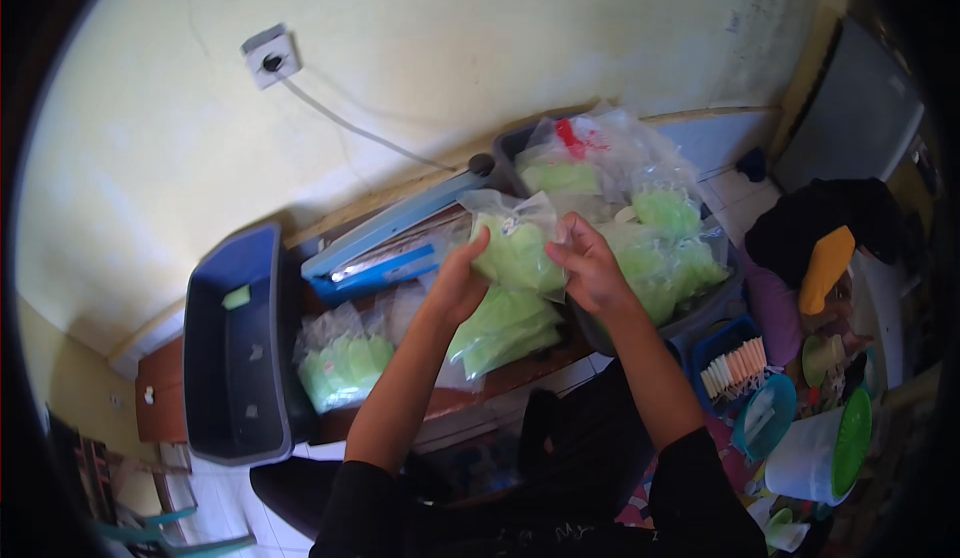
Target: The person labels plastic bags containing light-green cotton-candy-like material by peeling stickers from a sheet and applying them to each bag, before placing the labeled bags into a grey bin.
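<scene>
Between my two hands I hold up a clear plastic bag (517, 250) of pale green flat pieces with a small round label. My left hand (463, 276) pinches its left side, and my right hand (592, 265) grips its right edge. Below the held bag, a stack of similar green-filled bags (502, 329) lies on the dark reddish wooden table (442, 410). More filled bags (345, 363) rest to the left of my left forearm. Behind my hands is a long blue impulse sealer (397, 220), partly covered by plastic.
A dark grey tub (236, 378) at left contains one green piece (237, 297). At right another tub (739, 276) is heaped with green-filled bags (660, 258). A cord runs from the wall socket (271, 59) to behind the sealer. Beyond, another person (817, 220) sits near buckets (806, 457) and a blue basket (724, 333).
</scene>
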Tool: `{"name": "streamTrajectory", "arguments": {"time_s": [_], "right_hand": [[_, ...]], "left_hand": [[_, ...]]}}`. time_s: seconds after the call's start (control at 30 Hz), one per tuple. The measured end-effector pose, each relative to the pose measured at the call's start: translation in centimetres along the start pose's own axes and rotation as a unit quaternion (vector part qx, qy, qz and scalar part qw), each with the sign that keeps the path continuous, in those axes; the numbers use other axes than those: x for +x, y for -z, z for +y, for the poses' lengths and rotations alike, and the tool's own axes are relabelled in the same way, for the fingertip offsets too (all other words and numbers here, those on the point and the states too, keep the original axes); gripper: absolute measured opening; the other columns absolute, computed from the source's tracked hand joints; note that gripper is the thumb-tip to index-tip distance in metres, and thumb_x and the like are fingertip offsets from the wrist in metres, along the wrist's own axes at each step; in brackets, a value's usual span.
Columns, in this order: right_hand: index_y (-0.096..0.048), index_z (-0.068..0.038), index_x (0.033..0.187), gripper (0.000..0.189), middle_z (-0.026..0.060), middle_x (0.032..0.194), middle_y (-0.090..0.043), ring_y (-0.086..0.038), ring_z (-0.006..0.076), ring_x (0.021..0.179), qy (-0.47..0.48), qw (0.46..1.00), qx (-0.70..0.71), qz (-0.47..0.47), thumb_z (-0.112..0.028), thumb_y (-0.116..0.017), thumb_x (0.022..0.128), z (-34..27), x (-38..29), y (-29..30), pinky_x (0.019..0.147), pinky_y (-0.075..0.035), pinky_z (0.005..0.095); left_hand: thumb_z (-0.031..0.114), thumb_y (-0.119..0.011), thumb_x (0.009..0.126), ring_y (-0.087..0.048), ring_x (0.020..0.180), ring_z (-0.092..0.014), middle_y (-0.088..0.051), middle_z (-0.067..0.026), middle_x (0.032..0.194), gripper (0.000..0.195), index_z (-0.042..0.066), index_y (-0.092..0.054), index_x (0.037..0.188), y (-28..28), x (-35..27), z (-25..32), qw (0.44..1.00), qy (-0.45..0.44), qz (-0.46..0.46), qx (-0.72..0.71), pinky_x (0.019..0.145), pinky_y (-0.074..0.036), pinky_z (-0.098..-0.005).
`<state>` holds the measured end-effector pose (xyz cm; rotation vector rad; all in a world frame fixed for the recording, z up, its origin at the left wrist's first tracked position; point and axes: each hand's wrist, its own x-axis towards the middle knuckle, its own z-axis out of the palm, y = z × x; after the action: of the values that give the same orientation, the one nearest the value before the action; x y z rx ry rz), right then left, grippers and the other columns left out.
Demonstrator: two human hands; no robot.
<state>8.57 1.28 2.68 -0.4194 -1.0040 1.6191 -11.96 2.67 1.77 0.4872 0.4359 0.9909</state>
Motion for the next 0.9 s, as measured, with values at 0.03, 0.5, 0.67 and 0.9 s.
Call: {"name": "streamTrajectory", "arguments": {"time_s": [0.03,0.5,0.67,0.9], "right_hand": [[-0.049,-0.008,0.093,0.015,0.0021,0.097,-0.058,-0.058,0.0125,0.092,-0.016,0.999,0.019,-0.022,0.002,-0.06,0.091,1.4,-0.3,-0.6,0.078,-0.05,0.0291],[-0.04,0.003,0.134,0.058,0.0163,0.119,-0.059,-0.061,0.0239,0.107,-0.276,0.961,0.006,0.029,0.005,-0.067,0.083,18.4,-5.4,-10.4,0.09,-0.052,0.0358],[-0.039,0.003,0.136,0.062,0.0169,0.117,-0.06,-0.062,0.0214,0.104,-0.248,0.967,-0.045,0.039,0.008,-0.066,0.08,21.4,-4.4,-13.6,0.088,-0.052,0.0329],[-0.039,0.001,0.138,0.064,0.0183,0.12,-0.059,-0.059,0.0225,0.109,-0.183,0.98,-0.08,-0.003,0.006,-0.066,0.081,23.7,-1.6,-16.5,0.092,-0.049,0.0323]], "left_hand": [[0.021,-0.065,0.092,-0.055,0.116,-0.025,-0.057,-0.0085,0.126,0.05,0.005,-0.044,0.135,1.0,-1.8,-0.4,1.0,-0.006,0.009,-0.006,0.094,-0.048,-0.0416],[0.0,-0.067,0.085,-0.06,0.109,-0.023,-0.061,-0.0119,0.119,0.046,-0.001,-0.05,0.128,11.4,-23.3,0.2,0.927,-0.162,0.292,0.17,0.096,-0.046,-0.0357],[-0.001,-0.064,0.086,-0.06,0.109,-0.023,-0.06,-0.0145,0.121,0.047,-0.005,-0.046,0.13,14.2,-26.2,1.1,0.906,-0.208,0.333,0.161,0.096,-0.047,-0.0354],[-0.001,-0.061,0.087,-0.049,0.123,-0.024,-0.048,-0.0169,0.133,0.059,-0.006,-0.034,0.139,16.0,-26.3,1.4,0.849,-0.341,0.395,0.082,0.104,-0.038,-0.0348]]}}
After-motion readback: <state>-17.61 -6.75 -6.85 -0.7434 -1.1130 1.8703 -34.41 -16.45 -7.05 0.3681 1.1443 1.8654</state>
